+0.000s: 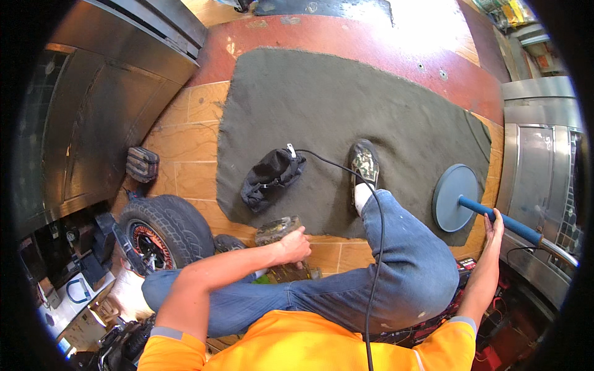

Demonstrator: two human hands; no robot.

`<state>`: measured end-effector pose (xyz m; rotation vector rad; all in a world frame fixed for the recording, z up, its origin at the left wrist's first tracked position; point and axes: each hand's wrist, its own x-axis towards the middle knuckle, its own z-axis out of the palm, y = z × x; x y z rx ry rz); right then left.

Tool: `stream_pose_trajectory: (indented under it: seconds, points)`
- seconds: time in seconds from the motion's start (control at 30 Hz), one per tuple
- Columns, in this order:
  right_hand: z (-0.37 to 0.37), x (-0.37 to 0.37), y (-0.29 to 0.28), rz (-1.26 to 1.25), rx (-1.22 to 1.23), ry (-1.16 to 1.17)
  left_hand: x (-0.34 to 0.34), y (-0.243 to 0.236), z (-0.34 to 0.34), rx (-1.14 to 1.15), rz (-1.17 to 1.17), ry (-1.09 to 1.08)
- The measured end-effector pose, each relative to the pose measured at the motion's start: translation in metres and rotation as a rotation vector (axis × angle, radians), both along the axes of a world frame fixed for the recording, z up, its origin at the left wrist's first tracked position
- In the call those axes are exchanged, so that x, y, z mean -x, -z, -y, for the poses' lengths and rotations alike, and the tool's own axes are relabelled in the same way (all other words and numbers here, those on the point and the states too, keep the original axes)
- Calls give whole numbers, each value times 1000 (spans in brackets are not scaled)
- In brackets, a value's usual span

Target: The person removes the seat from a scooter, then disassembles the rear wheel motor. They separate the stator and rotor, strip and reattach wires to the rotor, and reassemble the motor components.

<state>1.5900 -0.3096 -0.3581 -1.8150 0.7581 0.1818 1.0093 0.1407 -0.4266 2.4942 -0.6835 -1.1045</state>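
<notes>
My left hand is closed on a grimy, worn block-like item near my bent left leg; its exact kind is unclear. My right hand grips the blue post of a stand, which lies tilted toward me with a round blue base on the gray mat. A black fabric pouch rests on the mat, with a black cable running from it over my right leg. My right foot in a camouflage shoe stands beside the pouch.
Steel doors stand at the left and right. A wheel with a thick tire and a striped block are at left. Dark equipment lies at lower right. Red and wood-like flooring surrounds the mat.
</notes>
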Motion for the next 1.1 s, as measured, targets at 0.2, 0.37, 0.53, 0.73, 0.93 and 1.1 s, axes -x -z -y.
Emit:
stream_pose_trajectory:
  seconds: [0.2, 0.37, 0.53, 0.73, 0.93, 1.1]
  points:
    - [-3, 0, 3, -11, 8, -62, 6, 1, -10, -33, 39, 18]
    - [-3, 1, 3, 13, 6, -96, 16, 16, -14, 8, 56, -22]
    - [8, -10, 13, 50, -86, -96, 21, 39, -8, -24, 71, -10]
    - [-26, 4, 24, -200, -449, -190, 12, -23, -25, 169, 103, -346]
    - [-255, 43, -58, -200, 121, -855, 79, -207, -181, 576, 517, -1138]
    - [-505, 166, -138, 3, 378, -1576, 286, -292, -208, 170, 1738, -2103]
